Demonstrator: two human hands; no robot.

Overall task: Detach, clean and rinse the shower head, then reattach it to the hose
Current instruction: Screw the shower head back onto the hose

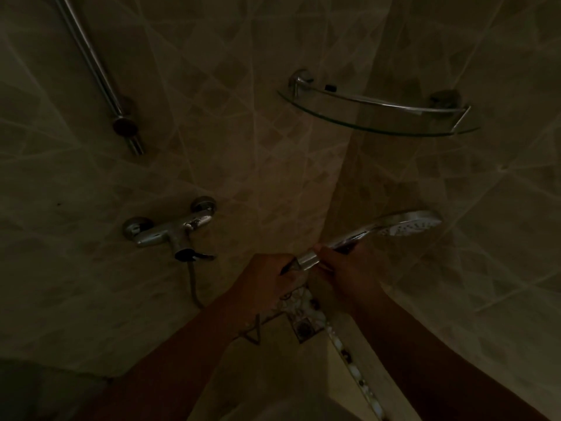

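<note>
Head view, dim shower corner. Walls: beige tile w/ diamond pattern, two walls meeting at a corner seam running down the middle-right. Floor: pebble mosaic strip at wall base, square drain (pixel 303 328) set in the corner, partly hidden by hands. Fixtures, left wall: chrome slide rail (pixel 96 66) running diagonally, ending in a round bracket; chrome mixer tap (pixel 170 230) w/ black lever below. Corner: curved glass shelf (pixel 379 117) w/ chrome guard rail, mounted across both walls, well above the hands. Hose (pixel 192 284) drops from tap underside, curves behind left forearm. Shower head (pixel 406 226): chrome, held mid-air in front of the corner seam, face pointing right, handle slanting down-left to a chrome connector nut (pixel 307 259). Left hand (pixel 268 279): fingers curled round the hose end just beside the nut. Right hand (pixel 346 268): fingers and thumb wrapped round the handle, touching the nut. Hands nearly touching each other. Open room: bare wall between tap and shelf, and right of the shower head; forearms enter from bottom edge.
</note>
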